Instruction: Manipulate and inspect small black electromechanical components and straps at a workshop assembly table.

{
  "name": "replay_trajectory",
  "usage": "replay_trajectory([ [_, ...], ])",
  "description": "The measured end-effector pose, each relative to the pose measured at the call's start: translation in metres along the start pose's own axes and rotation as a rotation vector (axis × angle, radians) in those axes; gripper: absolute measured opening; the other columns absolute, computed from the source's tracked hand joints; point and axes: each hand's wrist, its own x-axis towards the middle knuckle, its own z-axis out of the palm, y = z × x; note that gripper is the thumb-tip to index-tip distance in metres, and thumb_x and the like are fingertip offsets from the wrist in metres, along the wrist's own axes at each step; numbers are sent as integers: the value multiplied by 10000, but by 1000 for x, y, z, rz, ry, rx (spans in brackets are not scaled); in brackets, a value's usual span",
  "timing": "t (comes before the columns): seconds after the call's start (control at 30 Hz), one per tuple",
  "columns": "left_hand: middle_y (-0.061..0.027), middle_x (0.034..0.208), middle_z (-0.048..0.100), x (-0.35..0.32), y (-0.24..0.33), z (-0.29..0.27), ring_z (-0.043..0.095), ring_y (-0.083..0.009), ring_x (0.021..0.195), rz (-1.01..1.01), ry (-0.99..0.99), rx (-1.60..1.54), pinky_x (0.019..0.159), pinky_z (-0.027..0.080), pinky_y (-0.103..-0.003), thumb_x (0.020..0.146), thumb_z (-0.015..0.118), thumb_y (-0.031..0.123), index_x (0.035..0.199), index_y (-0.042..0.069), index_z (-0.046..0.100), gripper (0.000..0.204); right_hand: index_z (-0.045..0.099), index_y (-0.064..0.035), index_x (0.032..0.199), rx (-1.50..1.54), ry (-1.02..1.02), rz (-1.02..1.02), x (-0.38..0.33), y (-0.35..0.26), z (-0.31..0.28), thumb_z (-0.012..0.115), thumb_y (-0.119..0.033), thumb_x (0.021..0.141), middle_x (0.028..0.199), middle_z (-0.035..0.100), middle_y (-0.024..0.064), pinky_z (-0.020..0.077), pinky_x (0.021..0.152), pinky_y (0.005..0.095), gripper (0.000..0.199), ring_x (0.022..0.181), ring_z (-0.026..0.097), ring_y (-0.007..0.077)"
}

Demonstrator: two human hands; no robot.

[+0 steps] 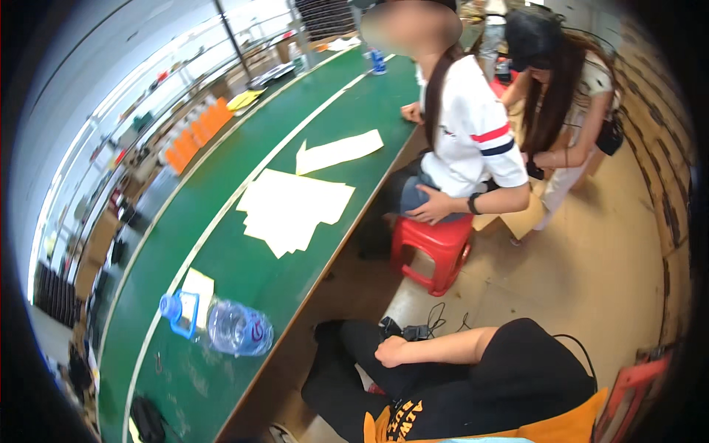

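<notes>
My right hand rests on my black-clad leg, its fingers curled in and nothing showing in them. Its forearm reaches in from the right, out of a black sleeve. My left hand is out of the picture. To the left, a clear plastic water jug with a blue cap and handle lies on its side on the green table. Part of a small pale sheet shows by its handle. Farther along the table lie a fanned pile of pale paper pieces and a longer strip.
A person in a white shirt sits on a red stool; another person bends over behind. Black devices with cables lie on the floor beyond my hand. A black case is at the table's near end. Orange bins stand beyond the table.
</notes>
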Motion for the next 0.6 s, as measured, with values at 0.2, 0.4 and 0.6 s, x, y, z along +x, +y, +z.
replay_trajectory([
  [0.2, -114, 780, 486, -4, 15, -22, 509, -264, 733, 82, -175, -132, 634, 410, -334, 780, 494, 108, 864, 10, 480, 130, 639, 4, 848, 8, 44, 0, -4, 6, 5, 519, -161, 689, 845, 629, 183, 498, 668, 406, 259, 808, 620, 313],
  [0.4, -117, 777, 487, 4, 17, -29, 506, -264, 732, 178, -250, -214, 641, 406, -332, 780, 489, 95, 860, 5, 481, 121, 645, 0, 850, -32, 27, -10, 1, -5, 5, 524, -145, 694, 853, 632, 178, 499, 668, 399, 245, 817, 621, 306],
  [0.6, -120, 775, 489, 12, 17, -35, 503, -264, 732, 276, -315, -277, 648, 402, -331, 780, 485, 82, 857, 0, 482, 113, 646, -1, 850, -41, 44, -50, 1, -10, 0, 525, -146, 703, 849, 633, 174, 501, 668, 397, 240, 815, 623, 302],
])
